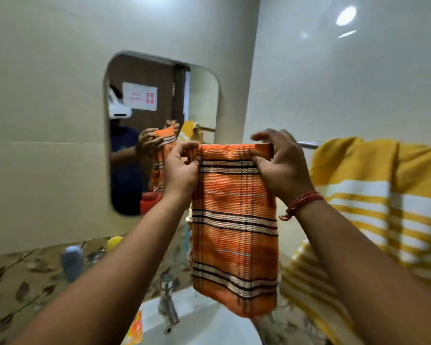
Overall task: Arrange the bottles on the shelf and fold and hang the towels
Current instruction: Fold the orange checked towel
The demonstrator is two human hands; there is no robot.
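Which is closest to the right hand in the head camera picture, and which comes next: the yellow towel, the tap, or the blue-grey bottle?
From the right hand:
1. Yellow towel, hanging on the rail just to its right.
2. Tap, below and to the left, over the sink.
3. Blue-grey bottle, far left on the ledge.

orange striped towel (234, 220), yellow-and-white striped towel (373, 195)
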